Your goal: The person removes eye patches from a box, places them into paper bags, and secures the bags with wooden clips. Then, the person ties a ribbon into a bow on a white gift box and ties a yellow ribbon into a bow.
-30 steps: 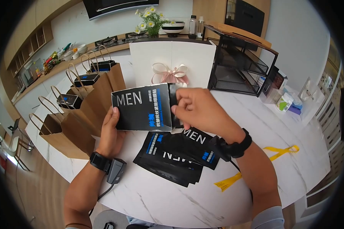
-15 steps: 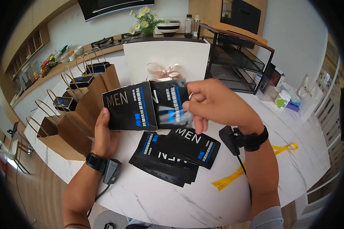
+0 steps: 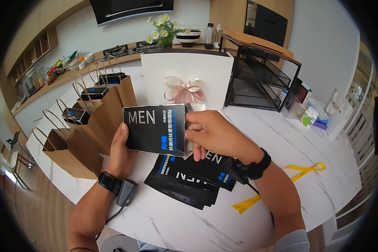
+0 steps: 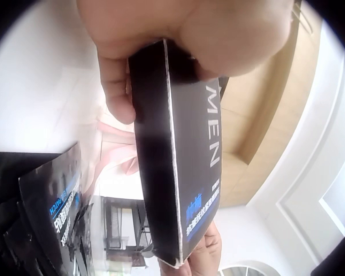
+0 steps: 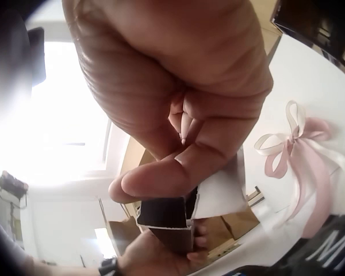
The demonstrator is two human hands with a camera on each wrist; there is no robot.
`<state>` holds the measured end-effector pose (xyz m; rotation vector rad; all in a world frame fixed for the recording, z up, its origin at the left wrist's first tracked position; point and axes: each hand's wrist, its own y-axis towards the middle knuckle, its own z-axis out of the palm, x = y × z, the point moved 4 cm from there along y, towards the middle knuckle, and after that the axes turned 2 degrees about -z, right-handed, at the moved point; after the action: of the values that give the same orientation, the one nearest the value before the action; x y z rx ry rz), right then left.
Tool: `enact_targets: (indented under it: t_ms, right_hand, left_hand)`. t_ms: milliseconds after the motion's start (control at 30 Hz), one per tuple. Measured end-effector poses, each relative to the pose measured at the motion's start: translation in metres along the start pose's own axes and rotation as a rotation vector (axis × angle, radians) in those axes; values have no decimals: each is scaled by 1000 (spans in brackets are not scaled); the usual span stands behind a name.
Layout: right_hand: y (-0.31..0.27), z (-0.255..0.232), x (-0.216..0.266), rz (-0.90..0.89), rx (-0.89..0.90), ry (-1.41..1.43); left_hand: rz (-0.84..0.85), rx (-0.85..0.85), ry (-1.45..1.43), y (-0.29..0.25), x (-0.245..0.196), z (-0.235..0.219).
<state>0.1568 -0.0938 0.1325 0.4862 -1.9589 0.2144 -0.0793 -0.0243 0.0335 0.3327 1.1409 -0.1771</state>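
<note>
My left hand (image 3: 122,151) grips a black box (image 3: 153,128) marked MEN by its left side, thumb on the front. In the left wrist view the fingers wrap the end of the box (image 4: 190,149). My right hand (image 3: 216,134) is at the open right end, its fingers curled at the edge; the right wrist view shows the fingers (image 5: 161,178) over the opening beside a white flap (image 5: 221,190). What lies inside the box is hidden. Several black sachets (image 3: 180,185) lie overlapping on the table below.
Brown paper bags (image 3: 73,153) stand in a row on the left, some holding black boxes (image 3: 94,93). A white box with a ribbon bow (image 3: 185,89) stands behind. At the back right is a black rack (image 3: 260,80). Yellow ribbon (image 3: 248,204) lies on the right.
The sachet that stuck out of the box half a second ago no longer shows. My right hand has moved left, back against the open end, and the box sits slightly lower in view.
</note>
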Motion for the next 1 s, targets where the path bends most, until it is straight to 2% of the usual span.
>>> enact_targets:
  t_ms: [167,267,333,467,533,567,600,700,733,800,833,867,933,1000]
  right_hand:
    - [-1,5,0,-80,-32,139]
    - [-1,4,-1,-110,-61,5]
    - [1,3,-7,-5,-60,-129]
    - [-2,-1,-1,-59,-115,-170]
    - [-3,-12,1,-100,-255,-235]
    - [-2,-19,-2,-63,-289,-219]
    - [-4,-26,-5,-100,-270,-201]
    - [-16,-46,-8,93,-115,-508]
    - [-20,-48,-13,99,-115,-512]
    - [-24,-43,-28,87,62,-1040]
    - [-24,-39,-36,195,142,-1046]
    - [-22,-32,-36,192,136,-1046]
    - [-17,-15,-39,197,270,-1171]
    - [-13,-13,-49,185,254,-1150]
  left_hand:
    - [-5,-123,-32,1,-2,-7]
    - [-31,-64,-25,1,0,-2]
    - [-32,-60,-21,1,1,-2]
    - [1,-85,4,1,1,-4]
    - [11,-118,-20,1,0,-2]
    - [22,-148,-40,2,-2,-2]
    - [10,-155,-42,3,-2,-3]
    - [1,-226,-30,1,-2,-9]
    - [-2,-224,-37,1,0,-9]
    - [3,-188,-14,2,-2,-9]
    - [8,-182,-10,3,-2,-11]
    - [11,-173,-10,3,0,-13]
    - [16,-170,-12,4,0,-14]
    - [19,-254,-21,3,-1,-14]
